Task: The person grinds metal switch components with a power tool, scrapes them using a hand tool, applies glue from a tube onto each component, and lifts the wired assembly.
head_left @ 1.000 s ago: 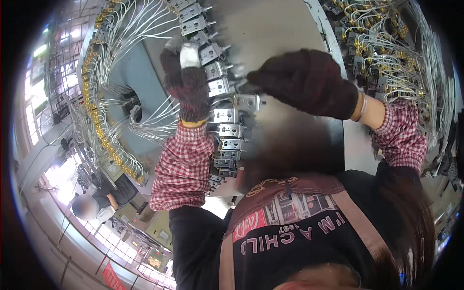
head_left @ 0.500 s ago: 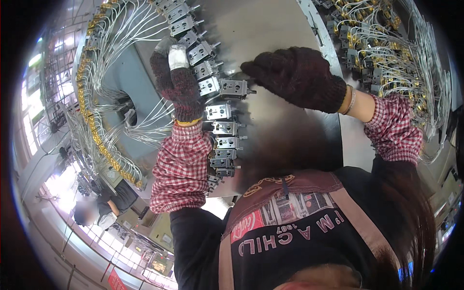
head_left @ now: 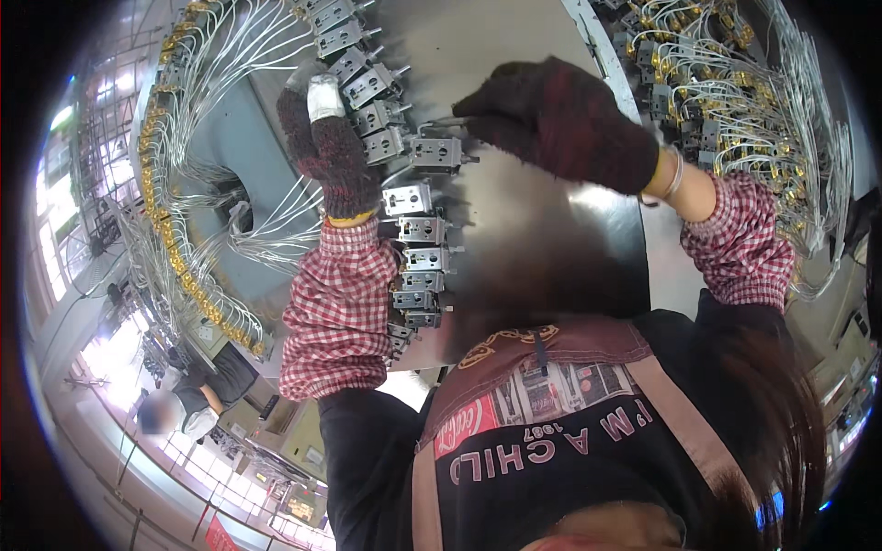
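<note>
My left hand [head_left: 323,151], in a dark knitted glove with white wrapping on one digit, rests beside a curved row of small metal box-shaped units [head_left: 406,197]. Its fingers look bent over the white wires [head_left: 276,57]; what they grip is hidden. My right hand [head_left: 565,124], also gloved, is closed in a pinch on a thin metal rod [head_left: 444,122], whose free end points left to the row. Just below that rod, one metal unit [head_left: 436,154] sticks out further right than its neighbours, its short shaft toward the right.
White wires run from the row to a curved strip of brass-coloured fittings [head_left: 175,243] at the left. A second bundle of wired units [head_left: 707,101] lies at the far right, past a metal edge [head_left: 602,50]. Another person [head_left: 207,395] is in the lower-left background.
My right hand has risen slightly and tilted, with the rod still pinched. My left hand has shifted a little up and left, as has the whole row in the picture.
</note>
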Action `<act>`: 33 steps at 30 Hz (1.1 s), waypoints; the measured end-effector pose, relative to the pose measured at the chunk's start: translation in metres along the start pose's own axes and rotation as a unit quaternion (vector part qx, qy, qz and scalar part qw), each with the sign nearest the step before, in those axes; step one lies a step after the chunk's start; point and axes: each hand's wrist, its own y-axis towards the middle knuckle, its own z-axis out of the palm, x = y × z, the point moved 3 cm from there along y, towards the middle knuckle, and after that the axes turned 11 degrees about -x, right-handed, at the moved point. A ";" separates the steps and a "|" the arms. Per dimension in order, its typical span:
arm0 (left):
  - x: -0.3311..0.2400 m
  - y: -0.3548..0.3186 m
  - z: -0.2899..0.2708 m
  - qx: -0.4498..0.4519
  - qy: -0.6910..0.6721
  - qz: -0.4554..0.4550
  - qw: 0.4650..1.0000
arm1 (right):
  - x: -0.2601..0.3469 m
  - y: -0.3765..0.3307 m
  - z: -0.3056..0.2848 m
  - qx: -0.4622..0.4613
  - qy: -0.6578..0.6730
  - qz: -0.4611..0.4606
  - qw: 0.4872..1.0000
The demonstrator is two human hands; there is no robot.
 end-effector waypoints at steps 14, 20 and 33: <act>0.086 0.017 -0.028 0.044 0.030 0.237 0.970 | 0.041 -0.064 -0.015 -0.058 -0.145 0.008 0.988; 0.108 0.020 -0.025 0.041 -0.093 0.062 0.993 | 0.055 -0.067 -0.015 -0.065 -0.173 -0.033 0.982; 0.039 0.013 -0.010 0.001 -0.007 0.199 0.980 | 0.082 -0.063 0.003 -0.003 -0.161 0.018 0.987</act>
